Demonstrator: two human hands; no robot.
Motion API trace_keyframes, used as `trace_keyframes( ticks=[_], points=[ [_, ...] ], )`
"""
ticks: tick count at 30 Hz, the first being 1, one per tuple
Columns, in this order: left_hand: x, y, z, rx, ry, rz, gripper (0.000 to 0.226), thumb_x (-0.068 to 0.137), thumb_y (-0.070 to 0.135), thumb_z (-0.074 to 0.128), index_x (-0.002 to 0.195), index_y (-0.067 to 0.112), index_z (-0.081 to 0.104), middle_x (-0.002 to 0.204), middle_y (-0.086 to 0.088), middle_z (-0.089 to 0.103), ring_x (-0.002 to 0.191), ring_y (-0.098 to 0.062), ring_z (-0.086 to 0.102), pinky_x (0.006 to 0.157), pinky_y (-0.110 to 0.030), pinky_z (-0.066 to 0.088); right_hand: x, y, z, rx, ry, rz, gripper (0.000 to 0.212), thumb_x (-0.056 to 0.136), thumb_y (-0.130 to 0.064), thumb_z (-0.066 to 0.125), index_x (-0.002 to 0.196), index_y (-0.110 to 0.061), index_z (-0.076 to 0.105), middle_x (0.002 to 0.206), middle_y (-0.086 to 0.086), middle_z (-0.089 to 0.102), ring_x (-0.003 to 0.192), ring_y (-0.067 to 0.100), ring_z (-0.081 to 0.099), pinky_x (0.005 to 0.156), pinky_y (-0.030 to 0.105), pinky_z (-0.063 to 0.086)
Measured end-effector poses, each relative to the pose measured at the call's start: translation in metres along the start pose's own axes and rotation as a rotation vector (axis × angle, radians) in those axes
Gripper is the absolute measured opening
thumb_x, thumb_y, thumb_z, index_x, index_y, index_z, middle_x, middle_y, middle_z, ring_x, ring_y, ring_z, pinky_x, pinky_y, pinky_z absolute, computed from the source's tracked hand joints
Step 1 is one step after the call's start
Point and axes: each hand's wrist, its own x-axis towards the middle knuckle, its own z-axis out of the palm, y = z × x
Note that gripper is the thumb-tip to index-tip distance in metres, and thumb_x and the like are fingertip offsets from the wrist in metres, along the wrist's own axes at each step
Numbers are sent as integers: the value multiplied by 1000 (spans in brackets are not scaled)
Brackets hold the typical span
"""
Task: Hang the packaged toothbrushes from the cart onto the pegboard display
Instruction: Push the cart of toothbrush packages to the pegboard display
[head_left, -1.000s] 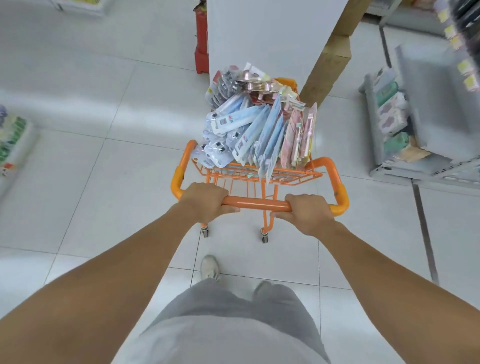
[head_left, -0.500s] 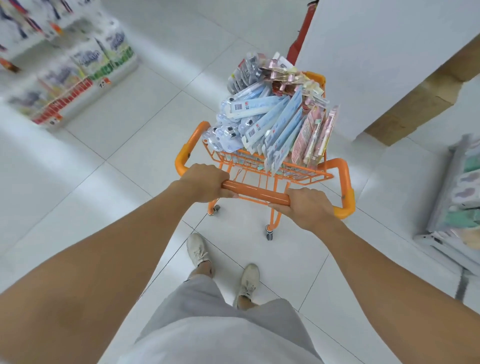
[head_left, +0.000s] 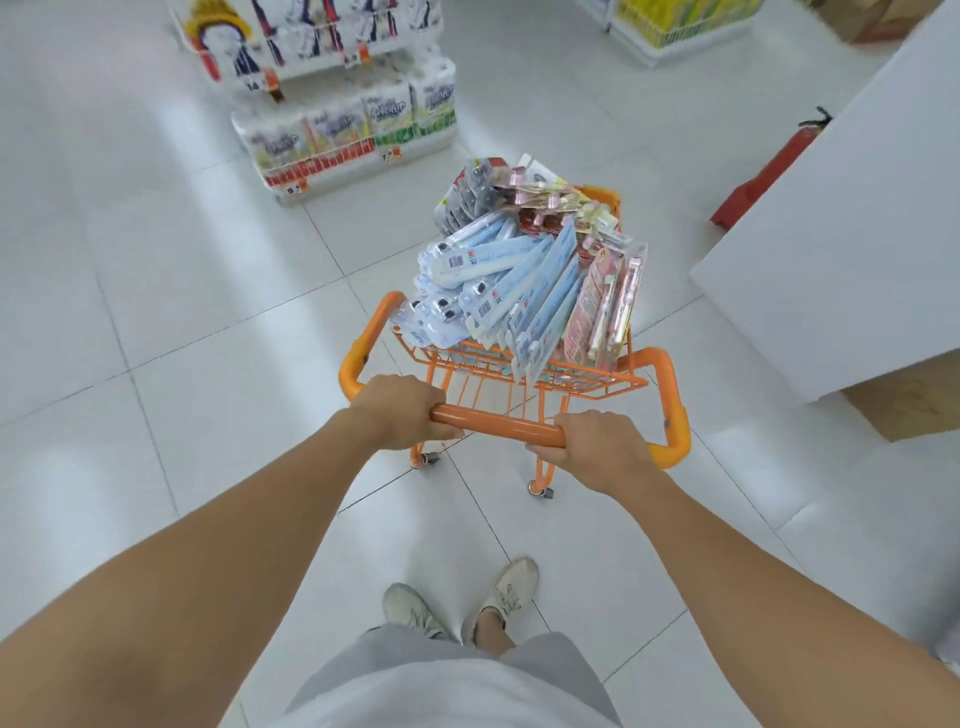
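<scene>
A small orange wire cart (head_left: 670, 384) stands on the white tiled floor in front of me. Its basket is heaped with packaged toothbrushes (head_left: 519, 275), mostly pale blue packs, with pink ones (head_left: 608, 306) on the right and grey and red packs at the far end. My left hand (head_left: 400, 410) grips the left part of the orange handle bar (head_left: 498, 422). My right hand (head_left: 597, 447) grips the bar's right part. No pegboard display shows clearly in this view.
A floor display (head_left: 348, 135) of wrapped tissue packs, with hanging goods above it, stands ahead to the left. A white pillar or counter (head_left: 852, 234) rises close on the right, with a red fire extinguisher (head_left: 774, 166) beside it. Yellow shelving (head_left: 680, 21) is far ahead.
The cart and my view have swung to the left. The tissue display has come into view ahead, and the white pillar has shifted to the right side. Both hands stay on the handle.
</scene>
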Motion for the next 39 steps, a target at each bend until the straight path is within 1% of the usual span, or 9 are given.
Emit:
trace_keyframes(
  ticks=[8,14,17,21,26,29,32,36,39],
  points=[
    [-80,-90,34,-100,50,-207,45,88,72,48,73,30,48,74,7,61,70,-12,56,64,-29,43,40,-105,-13,-81,14,-219,59,86,-84,34,91,-32,62,73,-8,64,68,15,63,68,36,55],
    [-141,-149,57,-175,113,-376,32,89,57,50,77,27,55,74,5,63,64,-11,53,57,-25,35,72,-189,-27,-127,33,-387,60,83,-85,30,91,-36,64,71,-10,62,67,13,62,66,33,52],
    [-167,-178,71,-226,148,-457,32,87,58,50,75,28,55,72,6,62,66,-12,56,58,-27,40,89,-231,-35,-156,19,-476,67,78,-88,24,94,-39,66,72,-11,63,67,12,62,67,33,53],
    [-198,-212,84,-291,200,-559,30,85,55,51,71,28,53,71,6,61,65,-11,55,57,-27,38,113,-286,-51,-208,-18,-573,50,88,-78,40,90,-35,64,74,-10,63,69,13,62,68,34,52],
    [-229,-252,93,-359,237,-684,25,83,50,53,71,28,52,68,6,58,66,-12,55,57,-28,38,151,-354,-65,-288,-13,-666,34,88,-62,51,85,-31,66,71,-10,62,66,12,61,59,29,44],
    [-242,-275,98,-405,257,-774,26,82,49,54,68,27,49,68,6,57,67,-13,54,57,-29,37,178,-395,-73,-333,-10,-752,32,88,-60,53,84,-31,67,68,-10,61,63,10,60,59,29,49],
    [-251,-300,101,-461,257,-878,27,79,51,54,69,26,54,68,5,59,68,-16,58,59,-30,44,204,-435,-83,-372,-4,-848,32,88,-59,52,83,-31,67,66,-9,60,60,10,59,60,30,54],
    [-262,-326,94,-517,252,-1046,31,81,48,57,63,24,50,63,5,55,60,-14,50,57,-29,40,238,-488,-98,-407,22,-1008,32,86,-57,50,80,-30,64,63,-8,56,60,14,57,55,28,41],
    [-266,-343,88,-569,252,-1162,32,82,46,57,60,25,46,62,6,52,58,-10,45,57,-28,39,263,-528,-111,-438,9,-1119,31,87,-56,51,79,-28,64,63,-8,57,60,14,58,54,27,39]
  ],
)
